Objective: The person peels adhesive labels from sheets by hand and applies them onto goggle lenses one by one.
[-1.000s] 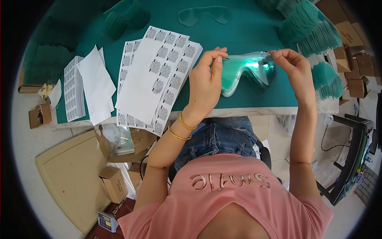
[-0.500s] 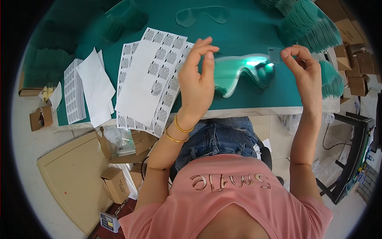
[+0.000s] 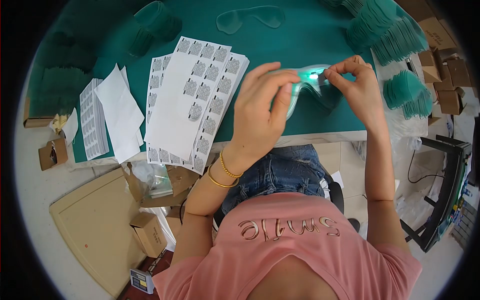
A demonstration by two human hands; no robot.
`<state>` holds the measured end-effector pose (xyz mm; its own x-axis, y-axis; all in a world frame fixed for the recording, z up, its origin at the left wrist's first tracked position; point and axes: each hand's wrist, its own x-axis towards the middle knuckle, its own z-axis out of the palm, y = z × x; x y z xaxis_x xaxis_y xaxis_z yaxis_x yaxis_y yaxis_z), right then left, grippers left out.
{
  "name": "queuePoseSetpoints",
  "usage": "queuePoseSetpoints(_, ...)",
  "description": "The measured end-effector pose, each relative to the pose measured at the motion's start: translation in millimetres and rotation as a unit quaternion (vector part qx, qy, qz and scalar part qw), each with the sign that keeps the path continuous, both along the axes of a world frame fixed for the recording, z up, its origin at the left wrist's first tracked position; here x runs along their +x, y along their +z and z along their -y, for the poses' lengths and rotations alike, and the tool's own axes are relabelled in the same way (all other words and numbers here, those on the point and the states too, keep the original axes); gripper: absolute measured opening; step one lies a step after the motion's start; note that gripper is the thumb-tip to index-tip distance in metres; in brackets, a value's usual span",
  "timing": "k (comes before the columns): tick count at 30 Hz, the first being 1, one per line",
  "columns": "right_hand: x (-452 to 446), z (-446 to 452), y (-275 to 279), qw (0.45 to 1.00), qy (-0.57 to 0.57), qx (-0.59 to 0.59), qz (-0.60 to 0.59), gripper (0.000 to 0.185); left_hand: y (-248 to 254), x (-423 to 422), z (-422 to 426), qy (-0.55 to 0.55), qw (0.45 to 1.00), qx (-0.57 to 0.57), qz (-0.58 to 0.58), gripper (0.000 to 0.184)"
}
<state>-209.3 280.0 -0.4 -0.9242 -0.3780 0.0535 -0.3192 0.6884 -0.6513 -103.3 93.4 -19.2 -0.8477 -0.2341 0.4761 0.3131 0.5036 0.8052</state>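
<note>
A stack of clear, green-tinted goggle-shaped lenses (image 3: 316, 95) lies on the green table mat near the front edge, with a bright reflection on its upper part. My left hand (image 3: 262, 102) is over the left part of the stack, its fingers apart and their tips near the bridge. My right hand (image 3: 355, 82) pinches a small clear label (image 3: 318, 76) between thumb and fingers over the right lens; the label shows only faintly. Left of my left hand lie sheets of printed labels (image 3: 216, 105), with a blank white sheet (image 3: 172, 100) among them.
A single lens (image 3: 250, 19) lies at the back. Lens stacks stand at the back left (image 3: 157, 22), back right (image 3: 372, 25) and right (image 3: 405, 90). More label sheets (image 3: 93, 120) and white paper (image 3: 120, 110) lie at left. Cardboard boxes (image 3: 148, 234) are below.
My right hand moved right with the clear label, away from the lenses, then came back left over them. My left hand drew back left, then moved right over the stack.
</note>
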Motion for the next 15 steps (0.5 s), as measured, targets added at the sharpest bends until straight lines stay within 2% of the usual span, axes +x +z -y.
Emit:
queuePoseSetpoints(2,0.9,-0.1,-0.3,1.0,-0.005,-0.008,-0.004,0.015,-1.9,-2.0,-3.7,-0.036,0.998,-0.048,-0.02,0.009)
queuePoseSetpoints(10,-1.3,-5.0,-2.7,1.0,-0.015,0.002,-0.008,0.018,-9.0,-10.3,-16.2,-0.073,0.991,-0.104,-0.028,0.007)
queuePoseSetpoints(15,0.3,-4.1,-3.2,1.0,-0.025,-0.002,-0.011,0.02,-14.1,-20.2,-23.9,-0.103,0.966,-0.236,-0.027,0.006)
